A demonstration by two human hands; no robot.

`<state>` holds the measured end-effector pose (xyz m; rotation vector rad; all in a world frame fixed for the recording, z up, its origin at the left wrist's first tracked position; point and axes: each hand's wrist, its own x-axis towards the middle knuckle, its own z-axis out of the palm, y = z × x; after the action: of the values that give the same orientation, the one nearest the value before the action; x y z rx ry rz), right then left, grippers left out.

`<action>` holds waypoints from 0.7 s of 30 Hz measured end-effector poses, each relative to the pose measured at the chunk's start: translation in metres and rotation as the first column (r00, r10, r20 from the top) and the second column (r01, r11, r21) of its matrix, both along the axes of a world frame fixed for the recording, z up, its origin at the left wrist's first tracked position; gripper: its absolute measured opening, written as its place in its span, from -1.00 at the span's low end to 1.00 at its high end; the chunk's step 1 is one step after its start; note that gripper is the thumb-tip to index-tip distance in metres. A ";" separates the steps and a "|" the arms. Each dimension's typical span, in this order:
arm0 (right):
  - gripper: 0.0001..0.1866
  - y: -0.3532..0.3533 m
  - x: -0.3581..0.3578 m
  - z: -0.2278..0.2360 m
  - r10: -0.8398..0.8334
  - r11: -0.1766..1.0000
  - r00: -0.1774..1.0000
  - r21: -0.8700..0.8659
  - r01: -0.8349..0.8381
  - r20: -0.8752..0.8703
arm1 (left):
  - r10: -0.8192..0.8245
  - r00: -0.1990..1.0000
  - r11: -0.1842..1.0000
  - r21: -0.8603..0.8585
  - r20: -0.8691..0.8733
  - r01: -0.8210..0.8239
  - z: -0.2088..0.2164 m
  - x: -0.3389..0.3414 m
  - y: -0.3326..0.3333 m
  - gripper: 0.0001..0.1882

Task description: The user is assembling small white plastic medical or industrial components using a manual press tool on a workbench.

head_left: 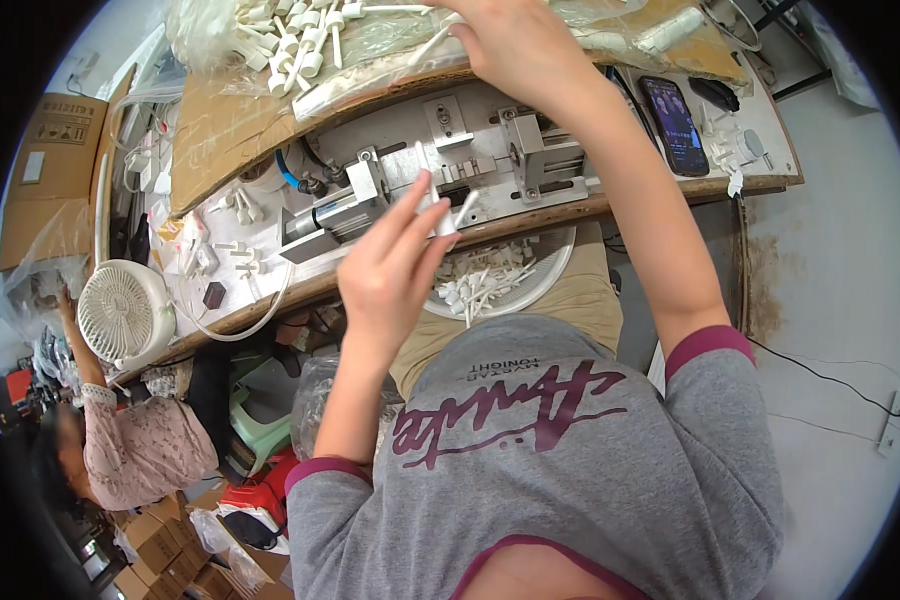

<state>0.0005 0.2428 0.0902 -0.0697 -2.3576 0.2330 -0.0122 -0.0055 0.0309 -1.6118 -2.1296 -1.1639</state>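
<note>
At least one white plastic piece (pixel 444 224) is gripped in the fingers of the left hand (pixel 382 272); the piece is held above the front edge of the counter (pixel 778 163), just before a metal fixture (pixel 460 172), and a thin stem of it is pointed up and to the right; whether a second piece is pinched there cannot be told with certainty. The right hand (pixel 518 58) is stretched to the far side, where a heap of white stemmed pieces (pixel 305 40) is spread on plastic film and a cardboard sheet (pixel 235 145); its fingers are partly cut by the upper border, so whether they are closed on something cannot be told (a white stem is seen just beside the thumb). On the lap, below the left hand, a round white basket (pixel 553 282) is placed; many similar white parts (pixel 485 283) are contained in it. To the right of the fixture a phone with lit screen (pixel 675 125) is laid; at the left end of the counter a white fan (pixel 125 312) is stood, and beyond it a co-worker in a pink patterned top (pixel 155 450) is seen, with one arm raised.
</note>
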 end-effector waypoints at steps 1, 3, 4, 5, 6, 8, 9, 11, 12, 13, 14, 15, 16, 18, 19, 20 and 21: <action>-0.79 0.011 -0.014 -0.008 -0.021 1.000 0.996 0.008 0.020 0.088 | 0.022 0.999 0.999 -0.039 -0.044 -0.023 -0.006 0.004 -0.001 -0.68; -0.81 0.018 -0.024 -0.012 -0.019 0.999 0.970 -0.040 0.030 0.241 | 0.046 0.993 0.989 -0.138 -0.107 -0.061 -0.019 0.007 0.001 -0.71; -0.83 0.019 -0.025 -0.009 0.007 0.995 0.954 -0.100 0.024 0.300 | 0.055 0.989 0.979 -0.186 -0.139 -0.081 -0.024 0.008 0.003 -0.72; -0.83 0.021 -0.026 -0.008 0.037 0.987 0.933 -0.161 0.023 0.357 | 0.047 0.986 0.975 -0.207 -0.161 -0.081 -0.029 0.008 0.004 -0.73; -0.84 0.018 -0.023 -0.006 0.054 0.987 0.945 -0.161 -0.001 0.322 | 0.040 0.983 0.970 -0.228 -0.180 -0.081 -0.033 0.009 0.006 -0.73; -0.84 0.012 -0.010 -0.003 0.088 0.986 0.964 -0.157 -0.050 0.250 | 0.041 0.975 0.961 -0.259 -0.219 -0.099 -0.035 0.009 0.008 -0.74; -0.84 0.010 -0.005 -0.001 0.101 0.983 0.970 -0.173 -0.063 0.219 | 0.042 0.976 0.956 -0.277 -0.214 -0.102 -0.032 0.008 0.010 -0.74; -0.84 0.007 0.004 0.003 0.126 0.975 0.979 -0.202 -0.093 0.158 | 0.046 0.978 0.944 -0.312 -0.203 -0.109 -0.026 0.002 0.015 -0.74; -0.84 0.008 0.007 0.003 0.153 0.978 0.974 -0.170 -0.125 0.165 | 0.050 0.979 0.944 -0.310 -0.200 -0.111 -0.027 0.002 0.016 -0.74; -0.83 0.010 0.010 0.003 0.180 0.978 0.968 -0.136 -0.157 0.173 | 0.054 0.979 0.945 -0.308 -0.197 -0.114 -0.029 0.004 0.018 -0.74; -0.82 0.011 0.012 0.003 0.206 0.977 0.961 -0.103 -0.189 0.182 | 0.058 0.979 0.945 -0.305 -0.194 -0.116 -0.031 0.005 0.018 -0.74; -0.81 0.014 0.013 0.002 0.215 0.975 0.959 -0.099 -0.200 0.186 | 0.061 0.980 0.946 -0.302 -0.188 -0.117 -0.032 0.005 0.018 -0.73; -0.80 0.017 0.013 0.002 0.224 0.973 0.956 -0.094 -0.210 0.189 | 0.064 0.981 0.948 -0.297 -0.182 -0.117 -0.033 0.004 0.018 -0.73; -0.80 0.016 0.014 0.004 0.254 0.965 0.947 -0.113 -0.236 0.195 | 0.061 0.982 0.947 -0.301 -0.177 -0.113 -0.033 0.003 0.017 -0.72; -0.81 0.013 0.017 0.007 0.275 0.958 0.941 -0.137 -0.251 0.198 | 0.055 0.982 0.944 -0.310 -0.179 -0.109 -0.031 0.003 0.016 -0.71; -0.81 0.010 0.020 0.010 0.295 0.950 0.934 -0.161 -0.266 0.200 | 0.049 0.983 0.942 -0.318 -0.180 -0.105 -0.030 0.002 0.016 -0.71; -0.81 0.008 0.025 0.010 0.309 0.939 0.933 -0.217 -0.268 0.187 | 0.031 0.990 0.947 -0.314 -0.135 -0.072 -0.026 0.000 0.016 -0.70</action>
<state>0.0252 0.2508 0.1004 0.1731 -2.5539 0.6218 -0.0119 0.0100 0.0044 -1.6926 -2.3505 -0.7039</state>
